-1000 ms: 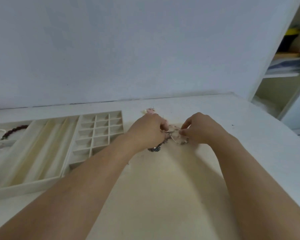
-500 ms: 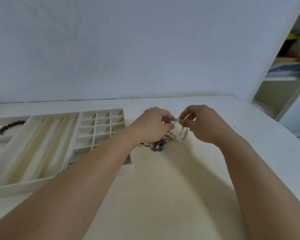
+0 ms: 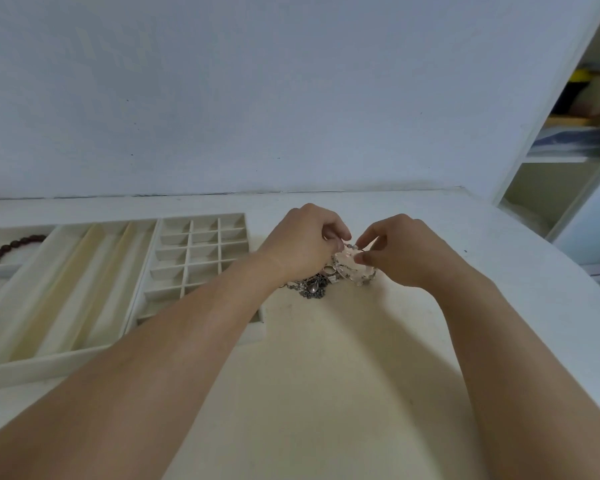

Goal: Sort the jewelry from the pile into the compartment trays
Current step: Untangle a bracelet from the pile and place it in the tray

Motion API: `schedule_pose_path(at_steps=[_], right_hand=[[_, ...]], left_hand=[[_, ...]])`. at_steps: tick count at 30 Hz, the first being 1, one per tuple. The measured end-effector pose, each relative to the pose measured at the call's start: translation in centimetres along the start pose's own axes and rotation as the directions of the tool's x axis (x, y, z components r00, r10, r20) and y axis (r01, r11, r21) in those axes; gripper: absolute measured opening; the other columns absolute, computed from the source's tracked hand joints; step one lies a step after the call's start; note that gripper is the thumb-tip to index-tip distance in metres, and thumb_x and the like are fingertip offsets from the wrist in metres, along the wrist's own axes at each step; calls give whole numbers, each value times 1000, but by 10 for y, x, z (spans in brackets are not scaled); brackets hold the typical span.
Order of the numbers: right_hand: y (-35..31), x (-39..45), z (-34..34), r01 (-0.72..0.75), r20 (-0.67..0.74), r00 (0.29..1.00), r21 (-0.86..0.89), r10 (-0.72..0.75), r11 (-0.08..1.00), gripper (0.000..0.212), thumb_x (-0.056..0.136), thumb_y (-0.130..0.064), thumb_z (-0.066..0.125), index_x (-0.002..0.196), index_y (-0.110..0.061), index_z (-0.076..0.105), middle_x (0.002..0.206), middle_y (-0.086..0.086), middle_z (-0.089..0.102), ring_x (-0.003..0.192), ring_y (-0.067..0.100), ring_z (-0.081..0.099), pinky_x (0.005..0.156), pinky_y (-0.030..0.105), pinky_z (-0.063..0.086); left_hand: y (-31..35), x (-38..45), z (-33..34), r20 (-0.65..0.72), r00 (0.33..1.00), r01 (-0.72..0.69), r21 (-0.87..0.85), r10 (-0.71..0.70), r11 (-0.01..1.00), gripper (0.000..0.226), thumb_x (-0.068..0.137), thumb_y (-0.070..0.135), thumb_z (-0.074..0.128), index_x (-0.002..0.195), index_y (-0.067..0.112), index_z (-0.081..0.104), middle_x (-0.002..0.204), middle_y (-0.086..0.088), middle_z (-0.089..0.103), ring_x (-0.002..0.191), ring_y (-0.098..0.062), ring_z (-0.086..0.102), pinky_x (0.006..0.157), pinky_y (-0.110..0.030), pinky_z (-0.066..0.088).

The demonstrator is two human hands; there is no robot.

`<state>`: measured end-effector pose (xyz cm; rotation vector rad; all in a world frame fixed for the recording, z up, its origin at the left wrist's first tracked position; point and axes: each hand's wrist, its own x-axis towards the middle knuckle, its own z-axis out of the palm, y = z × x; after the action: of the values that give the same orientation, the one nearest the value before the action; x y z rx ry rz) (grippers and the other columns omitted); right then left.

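Clear-beaded bracelet (image 3: 355,268) hangs between both hands, pinched by left fingers (image 3: 340,237) and right fingers (image 3: 362,259).

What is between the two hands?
A clear beaded bracelet, pinched by the left hand and the right hand, in the head view.

No legible text, label, brand, number or sign is found anywhere in the view. The wall, the surface (image 3: 326,393) and the compartment trays (image 3: 201,258) carry no markings. Items on the shelf (image 3: 575,140) at the right edge are too blurred to show any lettering.
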<state>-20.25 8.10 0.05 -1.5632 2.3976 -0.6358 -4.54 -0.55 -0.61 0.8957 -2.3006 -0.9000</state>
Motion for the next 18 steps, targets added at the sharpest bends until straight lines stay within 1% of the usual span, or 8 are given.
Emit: schedule_pose_path(at_steps=[3, 5, 7, 9, 11, 14, 16, 18], right_hand=[[-2, -1, -1, -23, 124, 992, 1, 23, 1000, 23, 81, -47, 79, 98, -34, 71, 87, -11, 73, 79, 12, 68, 79, 34, 56], [-3, -3, -6, -32, 178, 984, 59, 21, 998, 21, 87, -48, 72, 98, -30, 72, 87, -7, 74, 80, 17, 72, 69, 30, 53], [0, -3, -13, -43, 176, 984, 84, 27, 996, 10, 96, -32, 64, 101, -27, 72, 89, -6, 75, 81, 20, 73, 60, 26, 48], [5, -2, -18, -56, 167, 985, 56, 46, 997, 34, 95, -3, 47, 104, -27, 71, 91, -8, 75, 83, 18, 73, 62, 26, 48], [8, 0, -16, -83, 119, 990, 15, 80, 996, 46, 90, 4, 41, 103, -30, 70, 95, -9, 73, 88, 17, 71, 69, 31, 54], [13, 9, -2, -114, -5, 993, 7, 114, 993, 13, 91, -30, 67, 103, -34, 70, 100, -6, 70, 92, 19, 67, 88, 42, 56], [12, 12, 10, -123, 10, 992, 4, 123, 992, 24, 86, -46, 72, 106, -34, 68, 101, -5, 69, 92, 20, 66, 88, 39, 54], [10, 14, 19, -106, 20, 994, -22, 107, 994, 22, 83, -49, 74, 99, -36, 68, 96, -6, 69, 89, 18, 66, 79, 32, 50]], left_hand=[[6, -1, -2, -50, 998, -27, -54, 24, 998, 18, 90, 11, 67, 93, 27, 74, 81, 10, 73, 68, 5, 64, 58, -4, 42], [12, -1, -3, -87, 996, -40, -101, 31, 994, 18, 89, 10, 67, 91, 27, 72, 82, 9, 72, 72, 1, 66, 60, -7, 44], [18, -2, -4, -97, 995, -32, -188, 13, 982, 15, 91, 8, 66, 92, 23, 71, 87, 4, 72, 72, -4, 71, 58, -14, 47], [23, -4, -6, -90, 996, -15, -277, -11, 961, 13, 93, 7, 64, 97, 18, 70, 92, -2, 72, 71, -8, 74, 59, -28, 54], [28, -6, -7, -95, 995, -11, -351, -24, 936, 11, 94, 6, 65, 101, 14, 70, 96, -7, 72, 70, -12, 75, 65, -37, 58], [31, -7, -9, -101, 994, -12, -445, -37, 896, 13, 93, 4, 67, 102, 11, 71, 97, -10, 71, 66, -15, 72, 66, -32, 62], [32, -6, -11, -95, 994, -2, -487, -50, 873, 15, 91, 2, 67, 103, 10, 72, 93, -8, 71, 63, -16, 69, 71, -41, 62], [33, -6, -14, -87, 994, 8, -497, -59, 868, 17, 90, 0, 67, 104, 9, 72, 92, -9, 71, 60, -14, 65, 65, -38, 60]])
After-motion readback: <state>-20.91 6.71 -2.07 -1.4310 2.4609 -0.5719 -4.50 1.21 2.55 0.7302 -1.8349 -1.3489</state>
